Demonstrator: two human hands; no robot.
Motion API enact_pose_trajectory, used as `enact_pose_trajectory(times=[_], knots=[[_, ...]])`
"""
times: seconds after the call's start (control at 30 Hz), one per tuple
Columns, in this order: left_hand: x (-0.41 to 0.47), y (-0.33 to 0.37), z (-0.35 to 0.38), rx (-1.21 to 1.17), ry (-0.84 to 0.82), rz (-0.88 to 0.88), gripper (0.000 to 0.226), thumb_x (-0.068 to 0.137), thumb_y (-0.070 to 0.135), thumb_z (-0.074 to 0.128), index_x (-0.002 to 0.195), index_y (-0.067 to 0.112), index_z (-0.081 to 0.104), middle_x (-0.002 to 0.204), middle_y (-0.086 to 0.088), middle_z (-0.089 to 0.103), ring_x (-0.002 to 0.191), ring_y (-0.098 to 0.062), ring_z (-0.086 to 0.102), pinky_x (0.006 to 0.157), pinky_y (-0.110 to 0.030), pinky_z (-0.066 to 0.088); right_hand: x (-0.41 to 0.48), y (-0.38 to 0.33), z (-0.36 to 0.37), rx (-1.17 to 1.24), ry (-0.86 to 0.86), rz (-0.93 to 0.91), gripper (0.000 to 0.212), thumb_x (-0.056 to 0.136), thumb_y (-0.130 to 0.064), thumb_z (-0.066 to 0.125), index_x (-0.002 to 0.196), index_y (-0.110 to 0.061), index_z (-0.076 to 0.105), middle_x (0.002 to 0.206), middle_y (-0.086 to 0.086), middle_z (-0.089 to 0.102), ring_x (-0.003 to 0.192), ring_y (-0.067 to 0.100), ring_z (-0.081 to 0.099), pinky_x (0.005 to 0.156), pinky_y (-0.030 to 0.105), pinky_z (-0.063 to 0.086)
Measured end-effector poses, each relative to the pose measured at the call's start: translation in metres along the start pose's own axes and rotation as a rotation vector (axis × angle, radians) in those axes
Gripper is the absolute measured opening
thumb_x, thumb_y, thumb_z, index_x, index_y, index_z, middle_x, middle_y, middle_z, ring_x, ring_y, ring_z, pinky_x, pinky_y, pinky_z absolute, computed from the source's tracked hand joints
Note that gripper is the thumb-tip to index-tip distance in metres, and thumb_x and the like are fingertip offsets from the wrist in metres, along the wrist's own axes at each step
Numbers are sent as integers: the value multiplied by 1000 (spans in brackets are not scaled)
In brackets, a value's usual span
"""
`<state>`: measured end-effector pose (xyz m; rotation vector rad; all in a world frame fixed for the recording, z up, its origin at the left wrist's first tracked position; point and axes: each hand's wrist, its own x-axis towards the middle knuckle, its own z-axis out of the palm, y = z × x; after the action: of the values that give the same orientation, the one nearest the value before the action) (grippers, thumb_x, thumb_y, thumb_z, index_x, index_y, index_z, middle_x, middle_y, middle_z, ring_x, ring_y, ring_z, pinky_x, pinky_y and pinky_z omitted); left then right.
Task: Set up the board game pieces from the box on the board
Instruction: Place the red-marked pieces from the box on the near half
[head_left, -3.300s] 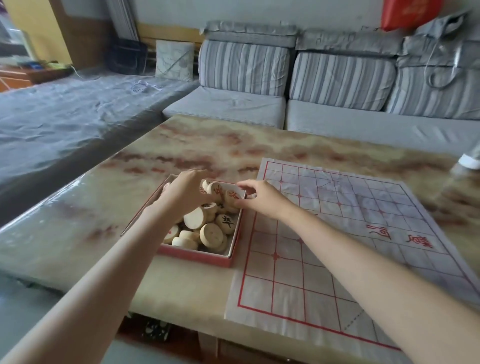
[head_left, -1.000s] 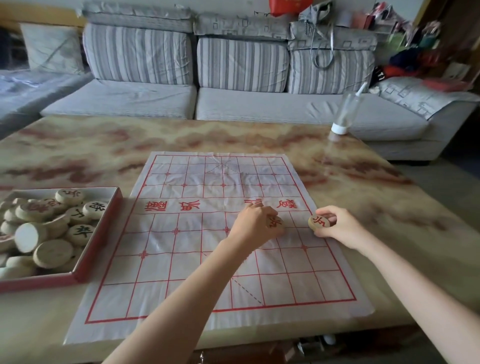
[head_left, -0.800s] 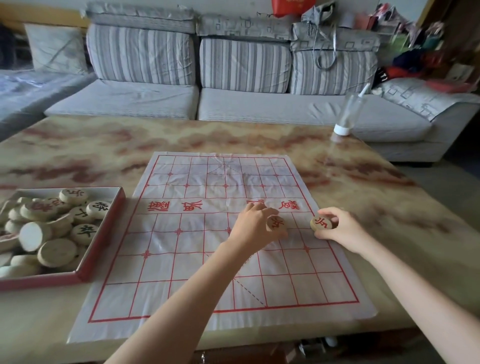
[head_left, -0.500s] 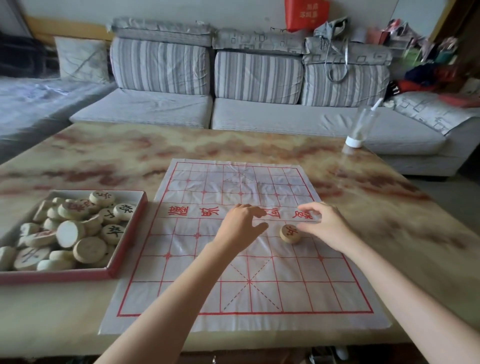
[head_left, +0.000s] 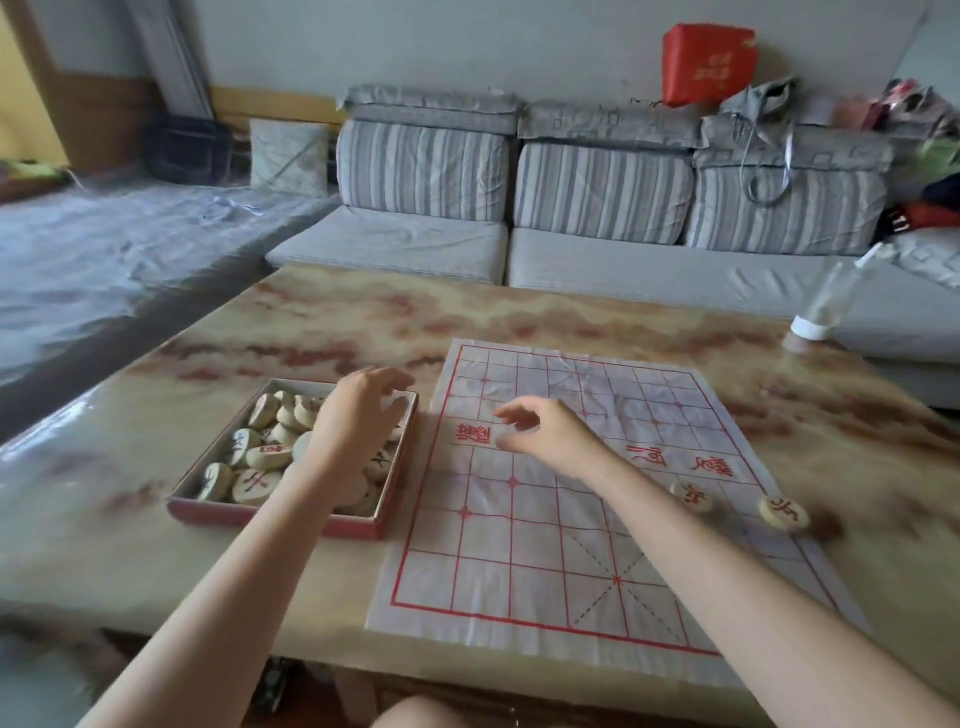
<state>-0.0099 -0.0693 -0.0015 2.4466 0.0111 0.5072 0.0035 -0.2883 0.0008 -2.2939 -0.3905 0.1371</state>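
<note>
Left hand (head_left: 358, 415) hangs over the box (head_left: 270, 517), so the pieces under its palm and wrist are covered, and I can't tell if its fingertips touch any. The right forearm hides the board's (head_left: 493, 561) near corner. The piece beside that forearm (head_left: 691, 496) and the outer piece (head_left: 783, 512) are smeared, markings unreadable. The bottle (head_left: 831, 296) far beyond the right hand (head_left: 550, 436) is just blur. Both arms run off the bottom edge.
</note>
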Motion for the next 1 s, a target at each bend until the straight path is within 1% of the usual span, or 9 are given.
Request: enact_pose_trajectory(times=[0.17,0.3,0.4,0.53,0.6,0.7,0.83,0.9,1.0], knots=[[0,-57,-34,109,24,-43,26,81,14,62,107,17,68,112,-7,67,103,-27,58,87,-33,43,26,-36,40,17,-74,-46,35,81,-16,68,115,-10,62,114,8,64,97,12,57,95,26,44],[1,-78,-42,172,-72,18,27,86,14,59,112,17,66,115,-6,65,101,-26,58,88,-32,42,39,-60,68,34,-119,-77,37,81,-24,70,114,-10,62,112,4,64,99,13,57,92,26,43],[2,-86,-43,154,-132,-44,28,85,21,62,112,18,66,116,-6,64,106,-26,56,92,-33,44,46,-72,85,33,-138,-94,34,81,-19,68,114,-11,62,114,6,63,101,16,58,95,30,45],[3,-84,-45,105,-283,-124,30,86,30,59,112,17,66,113,-2,66,106,-21,59,89,-26,41,50,-78,102,22,-189,-104,37,81,-22,68,116,-13,61,112,4,63,104,17,58,95,31,46],[4,-85,-46,106,-255,-108,42,77,43,54,106,18,69,106,-7,70,99,-25,61,85,-31,46,53,-79,109,6,-183,-113,38,81,-23,68,117,-13,61,115,5,63,105,17,59,95,32,46],[3,-84,-49,109,-194,-74,44,66,41,54,100,18,71,95,-15,69,93,-32,59,80,-38,48,64,-78,113,-15,-125,-80,36,82,-21,66,118,-13,60,118,5,63,104,18,58,95,31,46],[5,-89,-43,70,-87,-63,29,77,15,67,106,14,69,110,-10,64,106,-28,54,89,-29,40,85,-81,114,-35,-40,-13,40,85,-23,63,122,-9,57,122,8,59,110,20,55,86,24,39],[7,-95,-40,53,-49,-81,31,77,13,67,107,15,68,114,-8,62,109,-27,52,92,-29,41,96,-83,119,-62,-11,23,44,86,-28,62,124,-8,52,126,9,56,115,23,52,84,25,36],[9,-100,-36,15,-4,-106,35,75,15,71,109,15,67,114,-8,61,110,-26,52,93,-29,42,112,-85,131,-74,25,73,52,87,-38,59,127,-6,49,129,12,54,119,28,50,92,32,40]])
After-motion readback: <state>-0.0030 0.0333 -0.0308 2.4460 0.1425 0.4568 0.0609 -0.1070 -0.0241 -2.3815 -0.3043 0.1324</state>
